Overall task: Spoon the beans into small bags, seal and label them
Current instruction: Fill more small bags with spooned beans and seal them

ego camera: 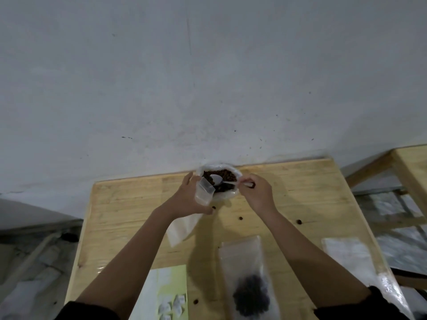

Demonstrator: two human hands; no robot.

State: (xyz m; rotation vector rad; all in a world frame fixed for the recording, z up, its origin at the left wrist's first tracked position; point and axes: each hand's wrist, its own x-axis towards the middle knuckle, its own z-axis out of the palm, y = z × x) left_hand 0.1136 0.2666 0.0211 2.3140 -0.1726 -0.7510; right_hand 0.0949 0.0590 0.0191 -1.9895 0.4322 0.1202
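You're mid-scoop: left hand (188,199) is gripping an open small bag (203,193) beside the sack (225,196) at the far edge of the surface (138,204), right hand (255,192) is pinching the spoon (217,179) over the beans (227,173), one filled bag (250,294) is lying nearer, and sealing and labelling are seemingly pending.

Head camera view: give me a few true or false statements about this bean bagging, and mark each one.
The right hand holds a white spoon at the beans. True.
The left hand is empty. False: it holds a small clear bag.
A filled bag lies on the table. True.
The label sheet is at the table's far right. False: it lies near the left forearm.
No beans have spilled. False: loose beans lie on the table.
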